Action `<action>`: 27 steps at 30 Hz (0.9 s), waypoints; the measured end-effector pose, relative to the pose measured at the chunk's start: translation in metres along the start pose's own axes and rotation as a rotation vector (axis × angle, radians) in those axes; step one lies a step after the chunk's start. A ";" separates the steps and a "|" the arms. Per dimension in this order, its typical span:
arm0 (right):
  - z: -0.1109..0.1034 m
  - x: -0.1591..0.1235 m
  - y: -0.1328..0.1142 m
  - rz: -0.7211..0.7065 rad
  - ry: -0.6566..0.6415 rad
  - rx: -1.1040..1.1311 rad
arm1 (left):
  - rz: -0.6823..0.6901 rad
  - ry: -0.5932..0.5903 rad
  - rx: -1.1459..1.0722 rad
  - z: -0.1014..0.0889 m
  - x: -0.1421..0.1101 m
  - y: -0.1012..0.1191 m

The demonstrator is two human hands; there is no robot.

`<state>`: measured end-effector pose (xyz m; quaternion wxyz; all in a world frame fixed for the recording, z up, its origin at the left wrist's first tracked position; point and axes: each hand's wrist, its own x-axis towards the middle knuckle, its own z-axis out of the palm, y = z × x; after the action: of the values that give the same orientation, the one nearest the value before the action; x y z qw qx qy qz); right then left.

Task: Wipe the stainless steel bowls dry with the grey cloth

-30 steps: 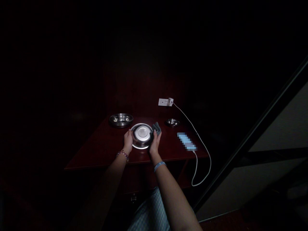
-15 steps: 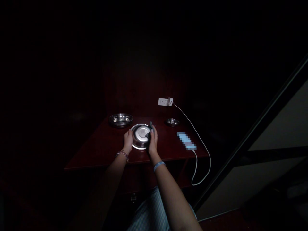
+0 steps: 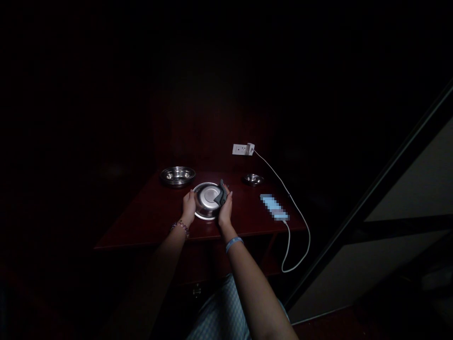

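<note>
A shiny steel bowl point(image 3: 208, 196) is held bottom side up just above the dark red desk point(image 3: 141, 226). My left hand point(image 3: 188, 207) grips its left rim, thumb on the outer wall and fingers hidden underneath. On the opposite side, my right hand point(image 3: 226, 208) is closed around a dark grey-green cloth point(image 3: 221, 194) that lies against the bowl's right wall. Part of the cloth shows between the hand and the bowl's base. Farther back on the left stands a stack of steel bowls point(image 3: 178, 176). A smaller steel bowl point(image 3: 253, 179) rests at the back right.
A phone-like blurred device point(image 3: 274, 207) lies on the desk's right side. Its white cable point(image 3: 300, 212) loops past the desk edge up to a charger point(image 3: 250, 149) in the wall socket point(image 3: 239, 149). A slanting dark frame point(image 3: 371, 208) stands on the right.
My right hand's fingers have shifted, and more of the cloth shows against the bowl's right side. The bowl and my left hand stay nearly in place.
</note>
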<state>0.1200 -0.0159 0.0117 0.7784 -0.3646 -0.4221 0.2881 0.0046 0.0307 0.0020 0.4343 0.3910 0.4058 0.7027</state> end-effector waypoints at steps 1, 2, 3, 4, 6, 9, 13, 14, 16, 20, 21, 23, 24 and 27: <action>-0.001 0.000 0.000 -0.019 0.011 -0.040 | -0.001 0.003 0.002 0.000 0.000 0.000; -0.002 0.000 0.000 -0.037 0.020 -0.079 | -0.002 0.009 0.005 0.000 0.000 0.000; -0.002 -0.001 0.000 -0.054 0.025 -0.114 | -0.002 0.012 0.009 0.000 0.000 0.000; -0.003 -0.001 0.000 -0.069 0.024 -0.145 | -0.003 0.015 0.012 0.000 0.000 0.000; -0.003 -0.002 -0.002 -0.101 0.015 -0.211 | -0.005 0.016 0.018 0.001 -0.001 0.001; -0.003 -0.004 -0.005 -0.166 -0.018 -0.336 | 0.002 0.015 0.018 0.001 -0.001 0.002; -0.003 -0.007 -0.010 -0.269 -0.101 -0.496 | 0.011 0.023 0.027 0.001 -0.002 0.004; -0.002 -0.009 -0.011 -0.296 -0.128 -0.534 | 0.013 0.021 0.032 0.001 -0.001 0.004; -0.001 -0.012 -0.013 -0.342 -0.190 -0.607 | 0.017 0.018 0.038 0.001 -0.001 0.004; 0.002 -0.020 -0.018 -0.408 -0.351 -0.736 | 0.029 0.020 0.038 0.000 -0.001 0.001; 0.002 -0.022 -0.020 -0.427 -0.405 -0.768 | 0.028 0.011 0.033 0.000 -0.001 0.000; 0.002 -0.026 -0.026 -0.461 -0.506 -0.831 | 0.019 -0.003 0.019 -0.001 0.000 -0.003; 0.001 -0.026 -0.030 -0.476 -0.548 -0.862 | 0.025 -0.009 0.012 -0.001 0.000 -0.004; 0.003 -0.025 -0.043 -0.512 -0.645 -0.937 | 0.039 -0.006 -0.007 -0.001 0.001 -0.007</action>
<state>0.1115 -0.0585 0.0359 0.4137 -0.4492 -0.7914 -0.0279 0.0054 0.0338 -0.0041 0.4231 0.3996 0.3943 0.7112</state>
